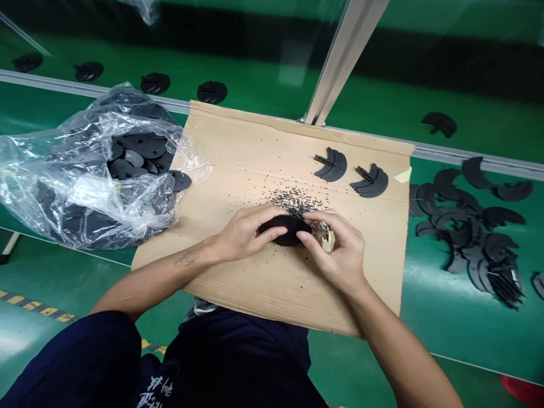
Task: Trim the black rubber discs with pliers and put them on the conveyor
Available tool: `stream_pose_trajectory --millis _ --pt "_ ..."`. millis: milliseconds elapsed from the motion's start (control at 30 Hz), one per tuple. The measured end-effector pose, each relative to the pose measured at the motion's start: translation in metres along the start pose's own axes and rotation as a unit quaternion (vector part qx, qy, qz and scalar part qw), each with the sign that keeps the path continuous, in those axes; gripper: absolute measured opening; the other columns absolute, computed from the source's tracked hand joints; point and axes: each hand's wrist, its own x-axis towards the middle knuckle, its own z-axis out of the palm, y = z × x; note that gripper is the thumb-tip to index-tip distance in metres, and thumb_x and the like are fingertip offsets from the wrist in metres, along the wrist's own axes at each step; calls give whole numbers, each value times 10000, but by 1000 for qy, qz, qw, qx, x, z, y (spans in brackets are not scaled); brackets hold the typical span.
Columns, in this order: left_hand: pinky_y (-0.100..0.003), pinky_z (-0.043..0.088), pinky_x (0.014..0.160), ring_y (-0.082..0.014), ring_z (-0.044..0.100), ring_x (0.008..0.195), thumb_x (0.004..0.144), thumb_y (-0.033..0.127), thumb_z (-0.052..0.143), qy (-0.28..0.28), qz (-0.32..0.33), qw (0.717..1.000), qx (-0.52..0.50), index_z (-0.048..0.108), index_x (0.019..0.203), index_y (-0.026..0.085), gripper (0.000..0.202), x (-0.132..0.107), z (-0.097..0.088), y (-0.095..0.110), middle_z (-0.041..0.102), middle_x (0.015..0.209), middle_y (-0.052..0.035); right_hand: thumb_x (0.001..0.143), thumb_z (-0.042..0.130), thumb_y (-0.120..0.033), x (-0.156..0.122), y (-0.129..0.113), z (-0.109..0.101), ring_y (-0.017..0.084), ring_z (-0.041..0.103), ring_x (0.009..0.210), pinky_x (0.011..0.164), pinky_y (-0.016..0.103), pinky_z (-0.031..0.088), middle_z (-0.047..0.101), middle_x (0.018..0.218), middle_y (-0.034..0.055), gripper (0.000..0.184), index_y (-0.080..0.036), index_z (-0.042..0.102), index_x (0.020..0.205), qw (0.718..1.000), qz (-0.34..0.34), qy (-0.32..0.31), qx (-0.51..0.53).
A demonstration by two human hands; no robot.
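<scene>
Over the cardboard sheet [255, 289], both hands grip a round black plastic disc [287, 232]. My left hand [242, 232] is closed on its left edge, thumb on the near face. The thumb and forefinger of my right hand [342, 249] close on the right edge. Tucked in that palm is a small object with a tan, wrapped-looking surface [328, 239]; its kind is mostly hidden. Black shavings [293, 199] are scattered just beyond the disc. Two curved black parts with thin stems, a left one [334, 165] and a right one [372, 182], lie farther back on the cardboard.
A clear plastic bag [91, 170] full of black discs [144, 147] stands at left, overlapping the cardboard. Several curved black parts [471, 226] are piled on the green table [446, 323] at right. A metal post [340, 62] rises behind the cardboard, beside glossy green panels.
</scene>
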Motion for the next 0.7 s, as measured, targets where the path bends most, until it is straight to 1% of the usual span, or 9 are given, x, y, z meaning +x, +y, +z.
stream_pose_trajectory --millis 100,233,300,367,433,500,600,700 --pt "-259 564 740 -139 679 828 995 294 558 -17 25 999 23 638 1096 156 189 -3 2 1 726 932 -61 887 701 -290 -1 1 2 187 672 793 715 330 552 729 922 55 143 -228 686 1016 999 -33 -15 -6" --pt "-251 569 713 -136 681 800 993 290 566 -36 42 997 59 652 1102 151 196 -6 5 2 726 911 -59 869 720 -242 -3 2 5 158 648 718 666 294 537 700 836 29 89 -218 682 946 999 -40 -17 3" --pt "-248 577 727 -135 696 814 975 305 604 -19 35 998 51 666 1102 149 211 -6 5 2 740 930 -65 871 713 -219 -3 1 4 150 642 706 651 284 533 692 825 28 65 -213 675 924 999 -40 -21 18" --pt "-237 581 735 -128 709 826 938 326 665 13 18 1000 15 680 1104 150 242 -4 4 3 756 957 -70 874 702 -204 -2 0 3 156 649 710 647 289 538 698 826 32 52 -217 673 914 998 -46 -18 31" --pt "-228 580 734 -122 710 823 894 342 724 44 5 999 -32 701 1082 152 268 -1 3 4 764 949 -68 866 703 -177 -1 0 3 165 665 731 660 300 550 709 836 34 75 -227 674 915 997 -59 -5 40" --pt "-235 581 745 -124 706 826 868 357 751 63 8 996 -67 723 1048 156 271 1 1 4 763 920 -64 854 703 -135 -2 1 4 171 679 758 682 312 562 717 852 36 127 -235 677 928 996 -77 6 47" --pt "-253 587 793 -132 707 867 876 350 743 79 30 993 -85 735 1068 146 281 3 0 5 761 931 -79 841 702 -89 -4 4 7 182 695 791 696 330 576 727 890 45 196 -241 680 963 993 -106 13 59" --pt "-265 592 816 -137 709 908 910 325 705 77 38 993 -79 722 1137 142 292 2 -1 6 760 977 -97 825 711 -65 -6 8 8 187 704 808 699 336 583 732 916 51 245 -243 679 990 990 -129 15 57"
